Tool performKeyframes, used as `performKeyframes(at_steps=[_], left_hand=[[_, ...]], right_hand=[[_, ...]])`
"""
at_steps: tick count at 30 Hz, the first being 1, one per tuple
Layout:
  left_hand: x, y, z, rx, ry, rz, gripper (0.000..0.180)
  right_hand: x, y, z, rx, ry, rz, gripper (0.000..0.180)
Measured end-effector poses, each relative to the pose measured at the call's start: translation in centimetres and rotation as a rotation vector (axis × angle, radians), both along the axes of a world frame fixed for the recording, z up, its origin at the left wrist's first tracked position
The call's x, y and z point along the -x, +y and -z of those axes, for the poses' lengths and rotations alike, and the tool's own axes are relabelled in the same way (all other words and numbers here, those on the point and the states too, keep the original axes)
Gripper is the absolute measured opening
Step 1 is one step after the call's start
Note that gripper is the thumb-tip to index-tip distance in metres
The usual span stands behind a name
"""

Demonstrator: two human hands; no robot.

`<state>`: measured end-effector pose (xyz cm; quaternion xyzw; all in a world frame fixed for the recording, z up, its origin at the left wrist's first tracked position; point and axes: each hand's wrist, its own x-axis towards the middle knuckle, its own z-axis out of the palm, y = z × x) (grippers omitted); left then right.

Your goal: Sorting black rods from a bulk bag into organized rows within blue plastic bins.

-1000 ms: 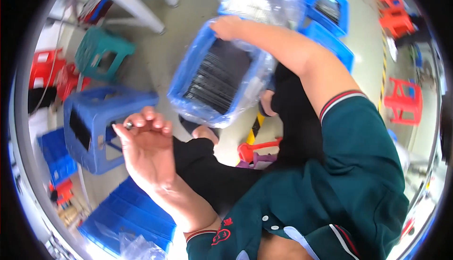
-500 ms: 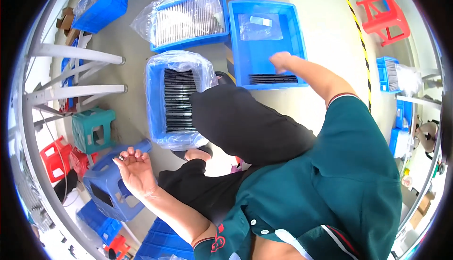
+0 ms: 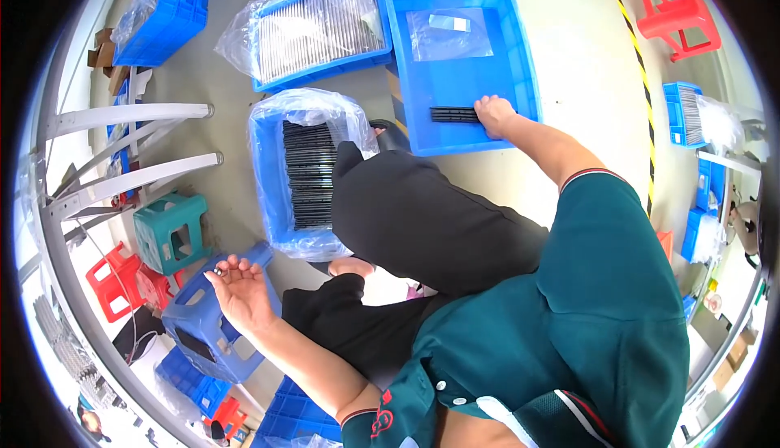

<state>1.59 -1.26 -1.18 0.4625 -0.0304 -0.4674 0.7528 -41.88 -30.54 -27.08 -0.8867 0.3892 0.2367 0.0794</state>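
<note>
White label, too small to read, in blue bin, black strips extending left from right hand grasping them, left hand loosely unclenched

On your left, a blue stool stands near a green stool, with a red stool farther out. Higher in your view, pale metal legs reach over the floor, and an upper-left blue crate draped with clear plastic stands near brown cartons. To your right runs yellow-and-black tape; beyond it you have another red stool and a small blue crate with pale strips.
</note>
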Motion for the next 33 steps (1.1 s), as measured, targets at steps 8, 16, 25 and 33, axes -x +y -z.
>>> performKeyframes(at_steps=[8,16,25,33], left_hand=[[0.4,0.0,-0.1,-0.077,-0.054,-0.108,0.032],[0.9,0.2,-1.5,-0.005,-0.049,-0.091,0.032],[1.5,0.4,-2.1,-0.007,-0.071,-0.093,0.033],[0.9,1.4,-2.7,0.101,-0.025,-0.200,0.032]], right_hand=[[0.3,-1.3,0.6,-0.071,-0.060,0.143,0.021],[0.6,-2.4,-4.7,-0.436,-0.169,0.388,0.017],[-6.0,-1.7,-18.3,-0.787,-0.734,0.755,0.018],[-22.0,5.6,-32.3,-1.118,-1.080,0.182,0.022]])
